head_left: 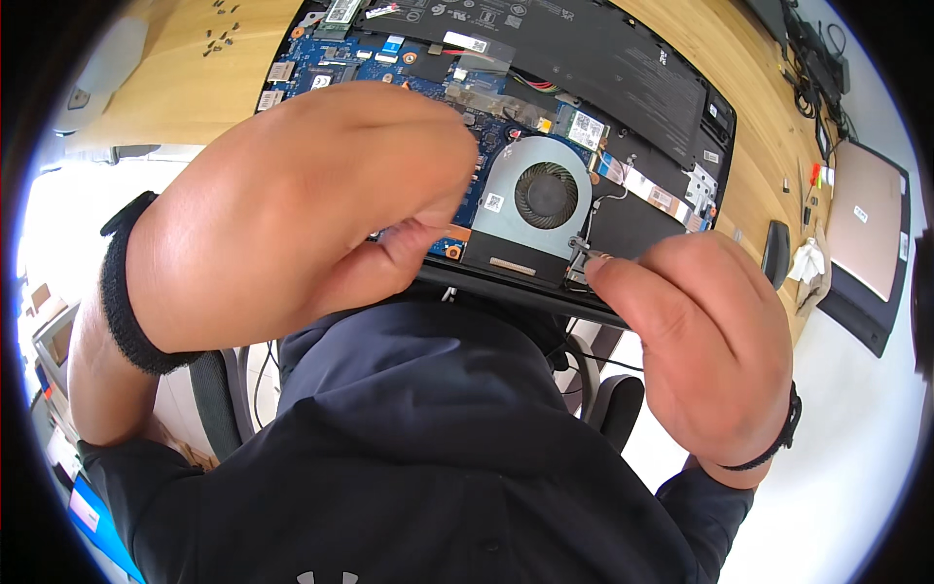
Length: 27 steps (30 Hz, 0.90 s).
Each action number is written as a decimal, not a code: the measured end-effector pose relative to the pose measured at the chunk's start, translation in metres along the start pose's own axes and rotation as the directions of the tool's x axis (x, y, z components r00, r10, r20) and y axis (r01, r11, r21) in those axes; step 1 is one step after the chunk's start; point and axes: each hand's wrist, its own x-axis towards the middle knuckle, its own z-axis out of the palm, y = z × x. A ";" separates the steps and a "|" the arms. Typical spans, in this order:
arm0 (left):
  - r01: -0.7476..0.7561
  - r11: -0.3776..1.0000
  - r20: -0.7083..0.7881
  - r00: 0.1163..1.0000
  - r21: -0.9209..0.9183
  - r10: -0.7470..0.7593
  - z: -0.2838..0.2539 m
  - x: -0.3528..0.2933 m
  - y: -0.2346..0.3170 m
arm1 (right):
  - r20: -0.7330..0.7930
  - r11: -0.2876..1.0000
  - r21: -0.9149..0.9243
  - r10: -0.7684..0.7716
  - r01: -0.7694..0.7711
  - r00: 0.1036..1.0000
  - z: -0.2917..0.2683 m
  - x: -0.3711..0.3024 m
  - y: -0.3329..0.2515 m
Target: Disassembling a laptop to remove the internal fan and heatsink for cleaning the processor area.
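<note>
- The laptop (628,219) is lying open-backed on the desk (195,107), probably feeling stiff and fairly heavy; its case rim should be offering the safest hold.
- The hinge (580,258) is likely resisting bending; the right hand (715,336) seems to be pinching it, fingertips partly hiding the contact.
- The fan (545,195) and board (341,68) are looking fragile.
- The left hand (389,175) is covering the board; its grip I cannot tell.
</note>
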 end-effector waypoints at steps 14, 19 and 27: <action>-0.053 0.996 0.044 0.998 0.075 0.050 0.043 0.038 -0.003 | 0.056 0.984 -0.092 0.159 -0.154 0.986 -0.007 -0.006 -0.003; -0.089 0.992 0.051 0.995 0.090 0.085 0.053 0.050 -0.004 | -0.043 0.999 -0.002 0.047 -0.047 0.998 -0.001 -0.006 0.003; -0.041 0.996 0.058 0.998 0.073 0.037 0.018 0.028 0.017 | -0.145 0.994 0.109 0.046 -0.030 0.988 0.006 -0.010 0.007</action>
